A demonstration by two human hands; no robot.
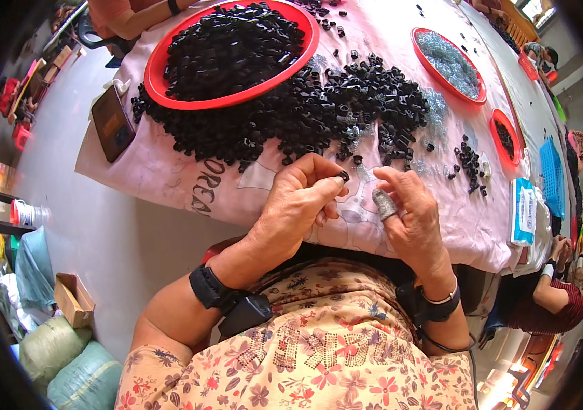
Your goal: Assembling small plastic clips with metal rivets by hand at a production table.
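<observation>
My left hand [298, 195] is closed in a pinch, with a small black plastic piece [343, 176] between thumb and fingertips. Just to its right my right hand [407, 208] is held up, its fingers bent and apart from the thumb. A grey wrap [384, 204] covers one of its digits; nothing shows in its grasp. Both hands are over the near edge of a pink cloth [250, 195]. Beyond them spreads a heap of loose black plastic pieces [373, 96]. Small metal springs [435, 113] lie at the heap's right side.
A large red basin [230, 104] full of black pieces rests on the heap. Farther right stand a red tray [479, 98] of springs and a smaller red tray [515, 154]. A phone [112, 123] lies at left, a blue-white packet [522, 212] at right. Other people sit around the table.
</observation>
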